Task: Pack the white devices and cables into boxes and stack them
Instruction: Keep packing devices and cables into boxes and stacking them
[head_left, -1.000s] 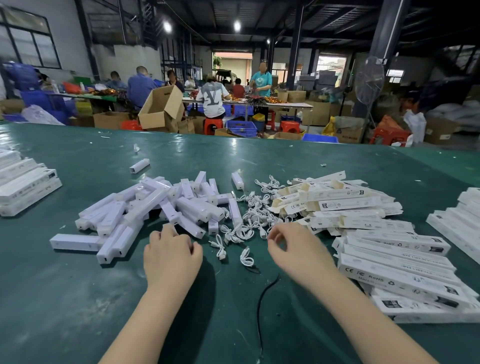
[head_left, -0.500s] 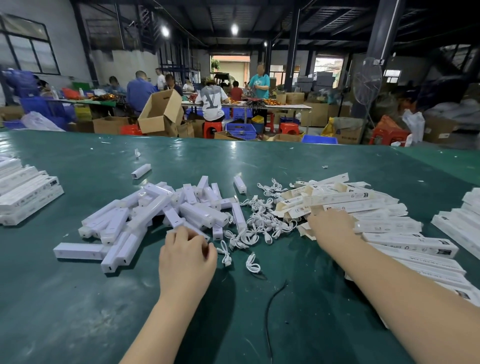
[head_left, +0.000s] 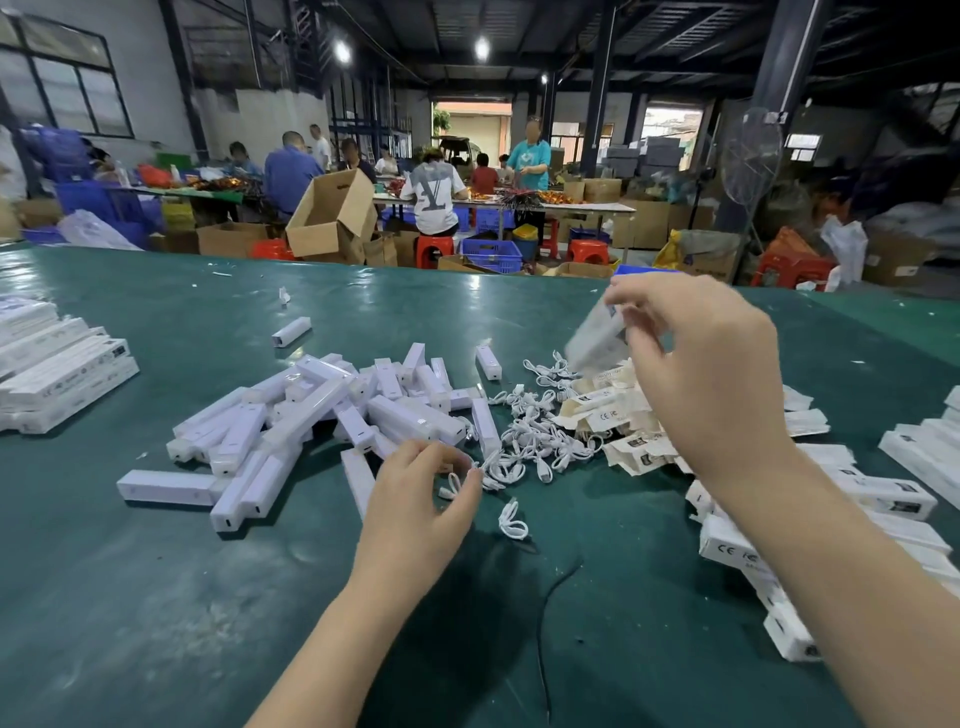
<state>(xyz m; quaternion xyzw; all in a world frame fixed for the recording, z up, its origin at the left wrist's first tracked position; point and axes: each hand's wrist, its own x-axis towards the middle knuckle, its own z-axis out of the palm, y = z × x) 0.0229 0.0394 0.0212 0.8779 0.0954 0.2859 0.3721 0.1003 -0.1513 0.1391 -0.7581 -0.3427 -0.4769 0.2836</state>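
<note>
A packer's right hand (head_left: 711, 374) lifts a flat, unfolded box (head_left: 597, 338) clear of the heap of box blanks (head_left: 618, 415), where half a second ago that hand was still low among them; the box now hangs blurred in mid-air, pinched between thumb and fingertips at its upper end, its lower end pointing down toward the blanks just beneath the grip

The left hand (head_left: 415, 499) has meanwhile crept forward to the near edge of the tangle of short white cables (head_left: 535, 441), and its thumb and forefinger now close on one looped cable (head_left: 453, 486) at the fingertips; whether that cable has left the green table (head_left: 156, 597) cannot be told from here

Another loose cable (head_left: 513, 522) lies alone just to the right of that grip, and the jumble of white devices (head_left: 322, 415) sprawls just beyond and to the left of it, none of them in hand

Taken together the change suggests a fresh packing cycle is opening: a carton and a cable are each secured, while a device has yet to be picked and the box has yet to be squared up. Finished boxes (head_left: 57, 374) sit stacked far to the left of both grips, with more white boxes (head_left: 883, 493) spilling under and beyond the right forearm

In the background other workers sit at long tables amid cartons and blue crates
</note>
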